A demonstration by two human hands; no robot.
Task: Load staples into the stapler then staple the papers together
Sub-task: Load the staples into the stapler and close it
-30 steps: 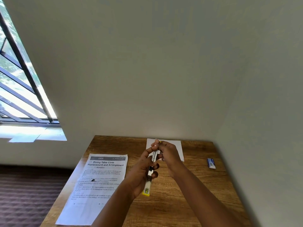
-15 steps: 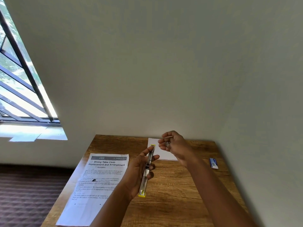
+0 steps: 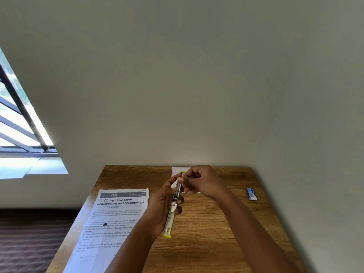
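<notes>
My left hand (image 3: 161, 205) grips a yellow and metal stapler (image 3: 173, 211), opened out lengthwise above the wooden table (image 3: 216, 233). Its yellow end points toward me. My right hand (image 3: 201, 182) has its fingers curled over the stapler's far end, pinching something thin there; a staple strip cannot be made out. A printed sheet (image 3: 110, 219) headed "Dining Table Cloth Replacement and Arrangement" lies at the table's left. A small white paper (image 3: 177, 172) lies at the back, mostly hidden behind my hands.
A small blue and white staple box (image 3: 251, 193) lies near the table's right edge. The table stands in a corner, walls behind and to the right. A barred window (image 3: 17, 123) is on the left, dark carpet below it.
My right hand, held apart above the small paper half a second ago, has come back onto the far end of the stapler. The left hand keeps hold of the stapler.
</notes>
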